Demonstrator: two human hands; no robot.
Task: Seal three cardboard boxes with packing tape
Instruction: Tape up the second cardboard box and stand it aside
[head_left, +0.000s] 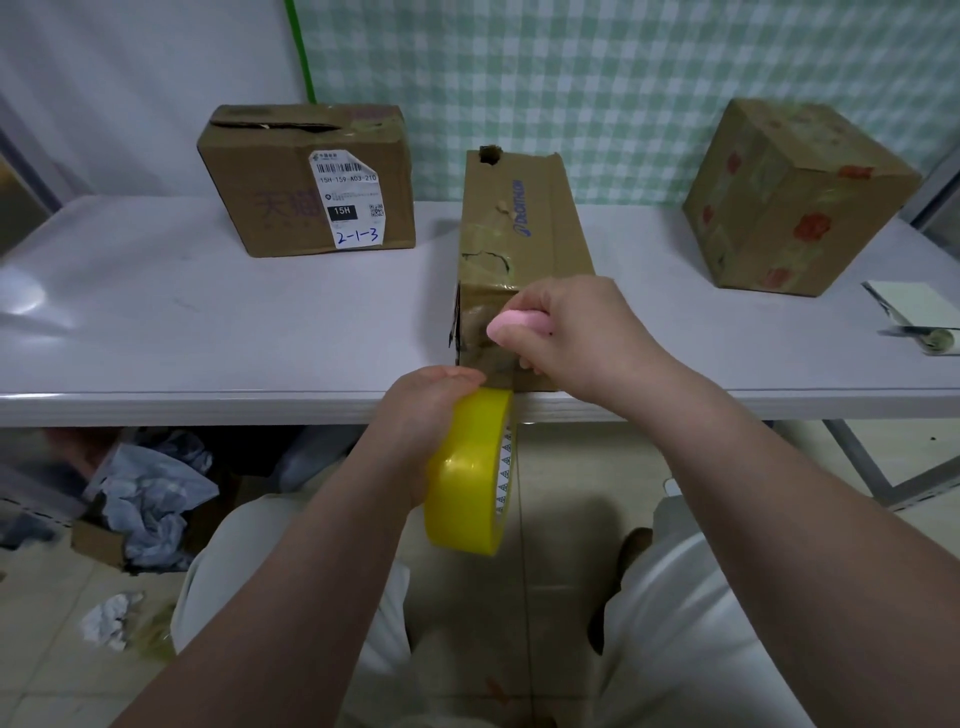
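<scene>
Three boxes: brown cardboard, on the pale grey worktop (208, 312); labelled box (306, 182) far left, flower-printed box (795, 197) far right, long narrow box (519, 234) in the middle, its near end at the front edge.
Left hand (426, 410): curled round a yellow roll of packing tape (470, 467), held just below that edge, seemingly to draw tape taut.
Right hand (566, 327): fingers closed on a small pink object (519, 322), against the narrow box's near end.
Room: open worktop on both sides.
</scene>
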